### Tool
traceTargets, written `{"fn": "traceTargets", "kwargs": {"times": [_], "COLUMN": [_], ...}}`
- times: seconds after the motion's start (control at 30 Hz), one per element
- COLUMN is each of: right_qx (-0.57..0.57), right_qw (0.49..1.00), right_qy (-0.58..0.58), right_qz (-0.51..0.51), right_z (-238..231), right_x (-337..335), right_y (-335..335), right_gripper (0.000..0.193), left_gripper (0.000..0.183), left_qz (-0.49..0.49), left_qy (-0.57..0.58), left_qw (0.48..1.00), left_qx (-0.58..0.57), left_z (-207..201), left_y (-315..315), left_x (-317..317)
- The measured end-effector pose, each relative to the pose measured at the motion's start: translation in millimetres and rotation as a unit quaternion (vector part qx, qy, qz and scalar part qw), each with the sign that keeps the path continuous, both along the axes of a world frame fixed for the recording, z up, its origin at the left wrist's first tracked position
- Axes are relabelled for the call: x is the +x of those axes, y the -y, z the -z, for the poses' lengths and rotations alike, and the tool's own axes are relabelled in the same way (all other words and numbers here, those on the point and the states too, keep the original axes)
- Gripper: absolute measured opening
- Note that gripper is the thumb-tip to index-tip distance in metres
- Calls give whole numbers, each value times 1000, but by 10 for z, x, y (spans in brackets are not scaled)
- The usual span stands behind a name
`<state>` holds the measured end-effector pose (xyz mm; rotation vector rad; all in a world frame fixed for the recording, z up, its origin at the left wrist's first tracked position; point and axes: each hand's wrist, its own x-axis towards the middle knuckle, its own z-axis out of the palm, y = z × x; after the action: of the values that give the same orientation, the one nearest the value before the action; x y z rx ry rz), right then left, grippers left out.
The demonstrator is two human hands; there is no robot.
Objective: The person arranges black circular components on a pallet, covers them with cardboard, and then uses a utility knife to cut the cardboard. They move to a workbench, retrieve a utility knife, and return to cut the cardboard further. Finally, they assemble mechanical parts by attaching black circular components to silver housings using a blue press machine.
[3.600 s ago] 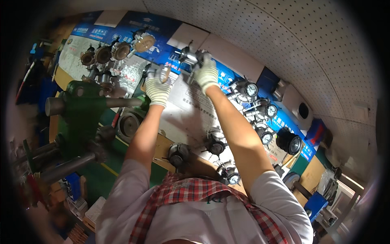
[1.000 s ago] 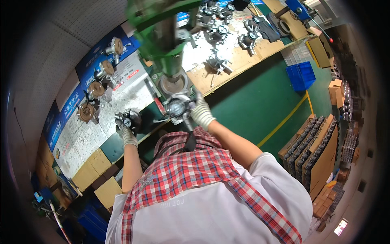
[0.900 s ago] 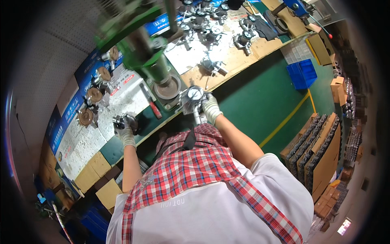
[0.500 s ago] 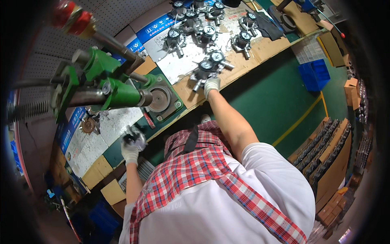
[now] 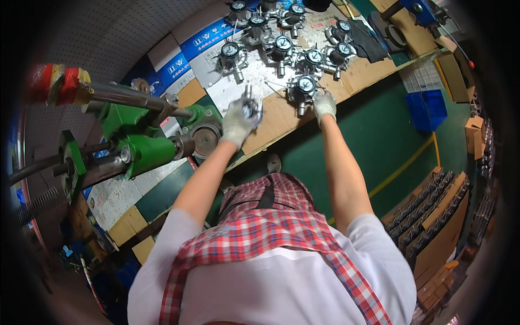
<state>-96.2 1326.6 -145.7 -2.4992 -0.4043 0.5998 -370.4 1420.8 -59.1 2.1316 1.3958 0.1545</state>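
- Head view: the left hand (image 5: 238, 123) was closed around a blurred metal unit (image 5: 251, 110) over the table (image 5: 277, 120), near its front edge.
- The right hand (image 5: 326, 105) touched a dial unit (image 5: 305, 86) nearby; its grip could not be told.
- Several others (image 5: 283, 47) already stood grouped toward the far edge; the held one was not yet among them.

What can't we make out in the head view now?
All in the head view:
White-gloved left grip: exact finger placement; motion blur, and the glove covers part of the round silver metal unit.
White-gloved right grip: whether fingertips touch the silver dial-topped metal unit; too small to tell.
Black rounded object: cut off by the top edge.
Red-and-yellow wrapped bar end: blurred, fading into the dark rim.
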Motion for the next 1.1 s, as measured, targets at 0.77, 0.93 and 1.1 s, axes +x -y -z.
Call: {"fn": "traceTargets", "kwargs": {"times": [0.77,0.93,1.1], "right_qx": [102,94,63], "right_qw": [812,897,954], "right_qy": [-23,-2,76], "right_qz": [-575,-432,-282], "right_z": [-546,-654,-894], "right_x": [-4630,-5117,-5287], "right_y": [-1065,-2751,-3782], "right_gripper": [34,58,60], "left_gripper": [45,69,84], "left_qz": [-193,-277,-293], "left_qy": [131,0,-26], "left_qw": [944,955,955], "left_qx": [231,103,24], "left_z": [327,-63,252], "left_y": [-1260,-2074,-2453], "left_x": [-5012,-5159,-5030]}}
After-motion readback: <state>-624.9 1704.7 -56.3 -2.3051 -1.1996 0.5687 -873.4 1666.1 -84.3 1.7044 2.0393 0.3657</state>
